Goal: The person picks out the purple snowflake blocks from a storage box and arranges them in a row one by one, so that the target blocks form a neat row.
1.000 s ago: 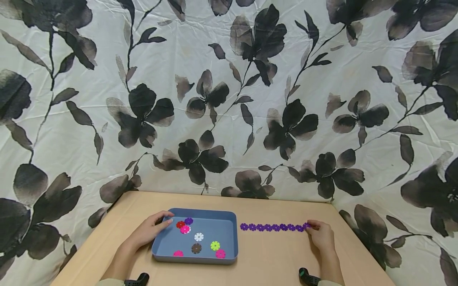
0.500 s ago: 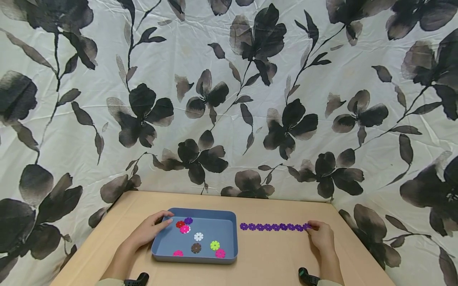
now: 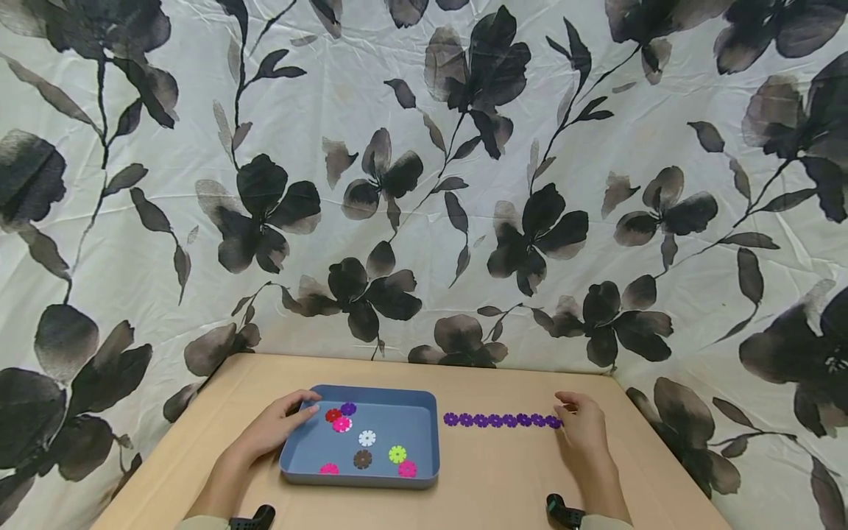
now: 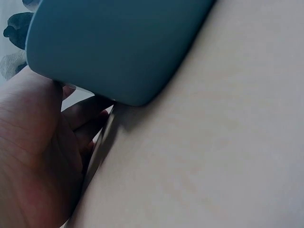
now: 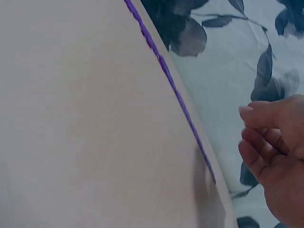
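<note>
A blue-grey tray stands on the table with several loose flower-shaped plastic discs inside, among them a white disc and a brown disc. My left hand grips the tray's left side; in the left wrist view its fingers reach round the tray's outer wall. A straight chain of purple flower discs lies to the right of the tray. Over its right end hovers my right hand, fingers loosely bent around nothing. The right wrist view has that hand apart from the purple chain.
A pale wooden table carries everything. Behind it hangs a white cloth printed with dark flowers, close to the table's back edge. A black wrist device sits on the right wrist, another black wrist device on the left.
My right hand has let go of the chain's right end and lifted, shifting slightly left. The left hand and the tray stay where they were.
</note>
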{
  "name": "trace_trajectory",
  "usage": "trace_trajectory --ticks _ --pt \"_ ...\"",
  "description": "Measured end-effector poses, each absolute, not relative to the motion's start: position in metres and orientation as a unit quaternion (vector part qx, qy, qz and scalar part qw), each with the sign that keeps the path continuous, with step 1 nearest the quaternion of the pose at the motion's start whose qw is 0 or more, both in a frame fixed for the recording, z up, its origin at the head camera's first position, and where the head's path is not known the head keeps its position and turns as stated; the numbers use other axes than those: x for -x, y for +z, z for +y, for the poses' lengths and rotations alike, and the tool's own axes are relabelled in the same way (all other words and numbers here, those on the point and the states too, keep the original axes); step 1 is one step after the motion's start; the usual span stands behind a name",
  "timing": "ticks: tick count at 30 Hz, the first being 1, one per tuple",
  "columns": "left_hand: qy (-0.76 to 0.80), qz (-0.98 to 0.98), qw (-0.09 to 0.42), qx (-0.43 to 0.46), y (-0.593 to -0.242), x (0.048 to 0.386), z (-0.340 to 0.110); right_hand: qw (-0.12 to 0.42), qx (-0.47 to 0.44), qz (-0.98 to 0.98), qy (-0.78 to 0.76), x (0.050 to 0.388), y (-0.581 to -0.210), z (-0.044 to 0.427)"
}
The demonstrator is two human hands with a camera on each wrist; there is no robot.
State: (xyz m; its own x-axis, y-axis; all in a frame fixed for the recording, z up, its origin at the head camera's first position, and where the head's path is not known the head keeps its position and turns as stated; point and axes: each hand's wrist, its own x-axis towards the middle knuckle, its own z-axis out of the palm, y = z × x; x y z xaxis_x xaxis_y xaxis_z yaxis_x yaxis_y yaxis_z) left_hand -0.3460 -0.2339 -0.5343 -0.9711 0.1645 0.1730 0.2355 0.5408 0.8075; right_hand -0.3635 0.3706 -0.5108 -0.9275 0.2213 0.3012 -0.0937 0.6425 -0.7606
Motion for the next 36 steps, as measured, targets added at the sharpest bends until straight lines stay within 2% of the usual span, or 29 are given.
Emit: trace_trajectory --ticks 5,15,25,36 --pt "-0.464 -0.878 0.04 0.11 -0.535 0.346 -0.233 0.209 -0.003 -0.876 0.436 0.372 -0.504 0.342" --pt "-0.46 -0.881 0.04 0.105 -0.535 0.345 -0.233 0.202 -0.074 -0.852 0.476 0.378 -0.501 0.278" --pt "-0.464 -0.878 0.042 0.106 -0.534 0.344 -0.232 0.175 -0.115 -0.841 0.499 0.377 -0.499 0.245" --pt "-0.462 -0.879 0.043 0.11 -0.534 0.345 -0.233 0.17 -0.168 -0.838 0.491 0.372 -0.499 0.214"
